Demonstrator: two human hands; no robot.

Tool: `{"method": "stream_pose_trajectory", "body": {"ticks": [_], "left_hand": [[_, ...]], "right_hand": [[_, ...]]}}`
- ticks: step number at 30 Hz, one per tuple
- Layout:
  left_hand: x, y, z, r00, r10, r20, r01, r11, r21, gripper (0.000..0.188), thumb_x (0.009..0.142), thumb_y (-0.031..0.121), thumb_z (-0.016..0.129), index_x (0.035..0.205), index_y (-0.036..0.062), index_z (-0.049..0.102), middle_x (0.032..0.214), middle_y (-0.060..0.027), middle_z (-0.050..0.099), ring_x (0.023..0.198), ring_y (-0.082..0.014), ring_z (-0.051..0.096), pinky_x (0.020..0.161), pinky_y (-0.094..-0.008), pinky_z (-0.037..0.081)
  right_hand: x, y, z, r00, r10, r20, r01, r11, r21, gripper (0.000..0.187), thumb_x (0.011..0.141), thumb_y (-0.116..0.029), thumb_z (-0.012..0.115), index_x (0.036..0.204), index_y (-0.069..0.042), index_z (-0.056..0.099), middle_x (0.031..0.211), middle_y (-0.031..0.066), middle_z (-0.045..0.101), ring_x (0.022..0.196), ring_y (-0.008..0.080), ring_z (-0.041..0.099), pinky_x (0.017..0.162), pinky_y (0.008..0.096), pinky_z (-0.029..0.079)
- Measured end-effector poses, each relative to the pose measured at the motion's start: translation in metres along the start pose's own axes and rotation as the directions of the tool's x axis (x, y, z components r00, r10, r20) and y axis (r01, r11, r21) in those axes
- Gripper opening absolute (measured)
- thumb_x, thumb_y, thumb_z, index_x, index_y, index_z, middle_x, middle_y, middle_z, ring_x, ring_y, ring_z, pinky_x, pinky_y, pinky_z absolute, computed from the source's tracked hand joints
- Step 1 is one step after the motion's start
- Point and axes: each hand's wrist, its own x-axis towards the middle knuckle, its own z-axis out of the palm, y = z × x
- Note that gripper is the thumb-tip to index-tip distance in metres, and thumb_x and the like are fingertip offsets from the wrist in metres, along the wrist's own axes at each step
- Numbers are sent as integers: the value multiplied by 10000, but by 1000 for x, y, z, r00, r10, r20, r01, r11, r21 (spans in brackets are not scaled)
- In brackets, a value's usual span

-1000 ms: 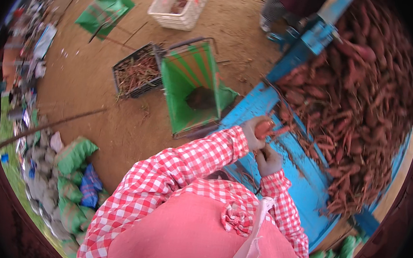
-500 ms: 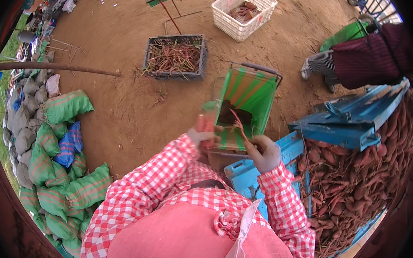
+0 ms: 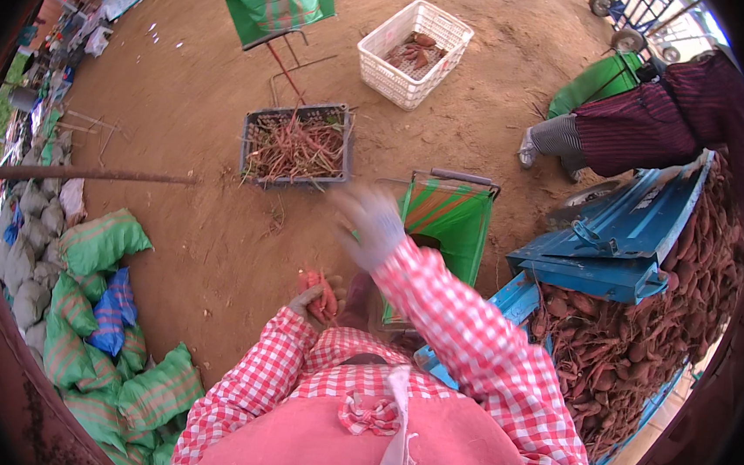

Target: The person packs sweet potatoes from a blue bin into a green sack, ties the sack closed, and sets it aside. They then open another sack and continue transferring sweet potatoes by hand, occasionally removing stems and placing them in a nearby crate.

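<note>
My left hand [image 3: 303,303] is closed around reddish sweet potatoes [image 3: 328,302], low in front of my body. Across to the left reaches my right hand [image 3: 369,226], blurred, its fingers apart and nothing seen in them. It is over the ground just short of a dark plastic crate [image 3: 350,149] heaped with thin reddish stems [image 3: 295,150]. Partly behind my right forearm stands a green striped sack [image 3: 462,226], held open on a metal frame; its inside is mostly hidden.
On the right, sweet potatoes [image 3: 614,374] fill a blue metal cart bed [image 3: 621,230]. A person [image 3: 651,123] bends beyond it. Ahead are a white crate [image 3: 414,87] and another framed green sack [image 3: 281,2]. Filled green sacks [image 3: 158,391] and a pole [image 3: 88,175] are left.
My right hand has swung left from the open sack toward the stem crate; the thin stem it held no longer shows there. My left hand, holding sweet potatoes, has come down and left.
</note>
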Motion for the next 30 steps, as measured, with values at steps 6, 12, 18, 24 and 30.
{"method": "stream_pose_trajectory", "body": {"ticks": [6,12,18,24,30], "left_hand": [[181,94,159,996,39,-83,-11,950,312,102,908,130,618,918,35,583,783,-99,635,656,-242,628,598,-381,577],[335,147,309,915,-57,401,-112,916,384,513,891,322,567,1287,42,402,1327,-207,443,1226,-392,440,1074,-533,371],[246,-38,260,991,-132,-34,128,806,577,575,962,383,532,1421,62,406,1473,-250,372,1359,-384,381,1105,-493,370],[126,-145,194,895,-425,-136,388,592,706,555,906,370,633,1342,53,504,1229,-145,606,1070,-290,629,882,-427,570],[89,-208,167,861,-463,-210,456,519,723,600,907,316,641,1395,51,414,1202,-160,606,1034,-291,634,860,-424,544]], "right_hand": [[-176,1,-71,853,482,-200,-485,874,40,262,774,-12,643,1034,-48,660,1008,154,653,910,332,627,790,411,509],[-316,-4,-103,456,684,-570,-817,576,37,184,792,-19,635,971,-39,670,926,146,662,848,316,643,741,399,518],[-418,-18,-113,225,716,-661,-900,413,140,199,853,-51,634,1046,-21,674,961,117,663,846,232,665,756,334,532],[-539,28,-182,-147,721,-677,-975,11,223,329,766,-159,695,1083,-72,664,1049,162,631,968,335,619,861,410,500],[-631,96,-285,-168,741,-650,-901,-383,-204,530,770,-219,693,1270,-127,544,1343,93,509,1175,354,524,955,456,467]]}}
